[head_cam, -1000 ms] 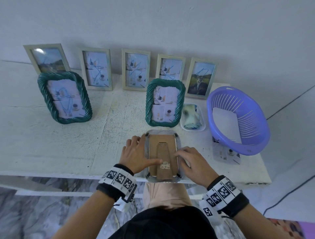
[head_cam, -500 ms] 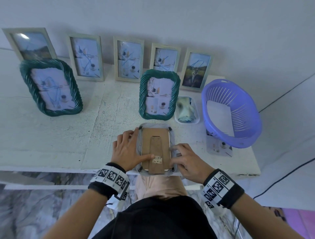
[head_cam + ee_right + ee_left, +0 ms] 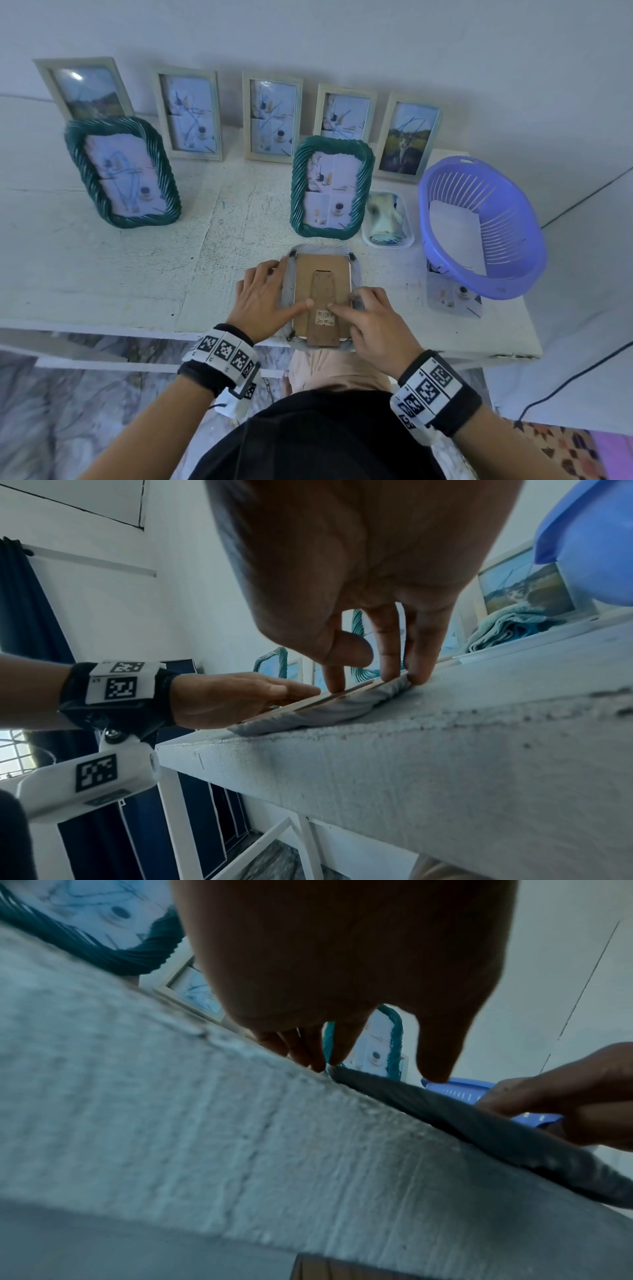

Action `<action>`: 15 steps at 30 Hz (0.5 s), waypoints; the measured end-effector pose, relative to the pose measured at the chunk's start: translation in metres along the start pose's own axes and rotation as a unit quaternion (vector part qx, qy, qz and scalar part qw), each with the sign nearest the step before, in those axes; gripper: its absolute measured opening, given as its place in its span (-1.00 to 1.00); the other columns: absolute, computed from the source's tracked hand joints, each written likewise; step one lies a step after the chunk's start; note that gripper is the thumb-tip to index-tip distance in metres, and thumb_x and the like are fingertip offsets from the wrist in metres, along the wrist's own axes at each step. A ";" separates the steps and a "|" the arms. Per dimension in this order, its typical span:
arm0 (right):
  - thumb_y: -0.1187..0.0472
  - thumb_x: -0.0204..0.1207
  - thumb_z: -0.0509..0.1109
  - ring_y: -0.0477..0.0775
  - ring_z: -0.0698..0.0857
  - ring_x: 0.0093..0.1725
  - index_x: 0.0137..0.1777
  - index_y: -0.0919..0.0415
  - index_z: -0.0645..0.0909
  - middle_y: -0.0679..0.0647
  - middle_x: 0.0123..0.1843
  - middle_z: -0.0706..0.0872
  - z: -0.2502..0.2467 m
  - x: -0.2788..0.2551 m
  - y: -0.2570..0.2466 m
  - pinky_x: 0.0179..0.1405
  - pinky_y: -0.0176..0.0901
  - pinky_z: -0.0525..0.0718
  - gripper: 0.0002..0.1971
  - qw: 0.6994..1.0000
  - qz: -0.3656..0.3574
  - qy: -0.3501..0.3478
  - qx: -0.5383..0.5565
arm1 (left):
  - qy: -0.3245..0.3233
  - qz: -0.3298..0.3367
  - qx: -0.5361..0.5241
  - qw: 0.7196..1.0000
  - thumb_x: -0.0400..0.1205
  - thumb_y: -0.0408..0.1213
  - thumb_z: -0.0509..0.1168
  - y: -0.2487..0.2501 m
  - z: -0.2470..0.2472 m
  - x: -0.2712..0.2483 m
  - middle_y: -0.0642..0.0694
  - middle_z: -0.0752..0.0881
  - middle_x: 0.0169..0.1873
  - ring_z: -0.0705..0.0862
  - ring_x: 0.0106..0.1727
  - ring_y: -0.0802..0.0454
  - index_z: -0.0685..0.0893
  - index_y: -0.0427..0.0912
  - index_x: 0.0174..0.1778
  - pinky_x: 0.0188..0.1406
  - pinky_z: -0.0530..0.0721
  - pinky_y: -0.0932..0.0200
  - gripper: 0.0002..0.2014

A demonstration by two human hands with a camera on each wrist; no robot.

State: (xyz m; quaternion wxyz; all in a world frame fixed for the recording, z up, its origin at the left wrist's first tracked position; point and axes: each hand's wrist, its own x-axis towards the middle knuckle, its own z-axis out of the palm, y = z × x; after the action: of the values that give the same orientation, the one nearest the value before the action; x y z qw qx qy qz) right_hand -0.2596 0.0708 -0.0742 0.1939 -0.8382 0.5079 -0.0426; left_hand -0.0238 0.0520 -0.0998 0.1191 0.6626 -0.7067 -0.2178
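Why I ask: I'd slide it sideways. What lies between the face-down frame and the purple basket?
In the head view: the right hand at the edge of the face-down frame, then bare table, then a photo print partly under the purple basket.

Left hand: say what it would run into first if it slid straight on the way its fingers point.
Most likely the standing green frame, near its bottom edge. The left hand lies along the left rim of the face-down frame, fingers aimed away. Depth is hard to judge.
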 end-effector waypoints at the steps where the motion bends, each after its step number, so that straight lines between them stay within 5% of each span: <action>1: 0.32 0.51 0.25 0.14 0.34 0.32 0.45 -0.05 0.56 0.13 0.24 0.48 0.002 0.000 -0.001 0.01 0.05 0.72 -0.49 1.000 0.006 0.009 0.004 | 0.001 0.018 -0.027 0.999 0.36 0.57 -0.06 -0.005 -0.001 -0.003 -0.04 0.34 0.50 0.30 0.46 -0.05 0.13 0.01 0.68 0.40 0.34 -0.05 0.03; 5: 0.32 0.48 0.28 0.13 0.38 0.28 0.36 0.00 0.65 0.14 0.19 0.52 0.006 0.001 -0.002 -0.13 0.01 0.76 -0.54 0.999 0.008 0.053 0.008 | -0.049 0.080 -0.053 0.994 0.38 0.52 0.06 -0.022 -0.003 -0.016 0.06 0.14 0.64 0.08 0.59 0.05 0.00 0.04 0.71 0.53 0.17 -0.02 0.03; 10: 0.30 0.50 0.30 0.10 0.38 0.27 0.34 0.00 0.66 0.12 0.18 0.52 0.006 0.003 -0.005 -0.12 -0.03 0.75 -0.57 0.998 0.022 0.052 0.010 | -0.072 0.111 -0.031 0.991 0.35 0.60 -0.03 -0.027 -0.001 -0.016 0.12 0.02 0.67 -0.10 0.62 0.19 -0.11 -0.03 0.71 0.56 0.01 0.02 0.12; 15: 0.21 0.44 0.36 0.17 0.51 0.14 0.18 -0.01 0.75 0.10 0.18 0.60 0.004 0.004 -0.011 -0.08 0.01 0.69 -0.67 0.996 0.037 0.078 -0.014 | -0.074 0.147 -0.043 0.985 0.49 0.48 0.00 -0.037 -0.004 -0.019 0.20 0.01 0.65 -0.12 0.64 0.26 -0.04 0.08 0.70 0.56 0.01 0.03 -0.08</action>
State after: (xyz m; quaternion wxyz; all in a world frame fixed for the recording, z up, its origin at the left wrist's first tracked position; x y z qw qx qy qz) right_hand -0.2475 0.0726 -0.0746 0.1432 -0.8159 0.5524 -0.0933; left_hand 0.0125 0.0689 -0.1116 0.1258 0.5275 -0.7934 -0.2764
